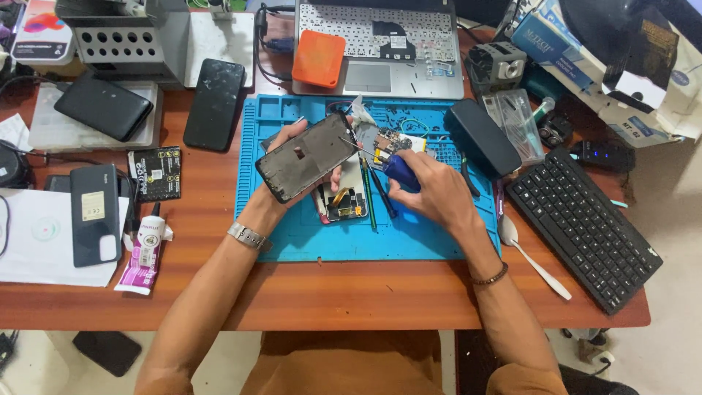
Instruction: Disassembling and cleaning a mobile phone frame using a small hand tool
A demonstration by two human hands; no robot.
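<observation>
Holding the phone frame (307, 156) tilted above the blue mat (292, 234), the left hand (292, 164) curled fingers round its edges; thin, light and probably fragile, so edges suited best, while the right hand (428, 192) clenched a blue-handled screwdriver (398, 172) at its corner

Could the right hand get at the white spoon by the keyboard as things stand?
Probably yes: the spoon lies bare on the table beside the right hand's forearm, nothing over it, but the hand holds a blue-handled screwdriver.
</observation>
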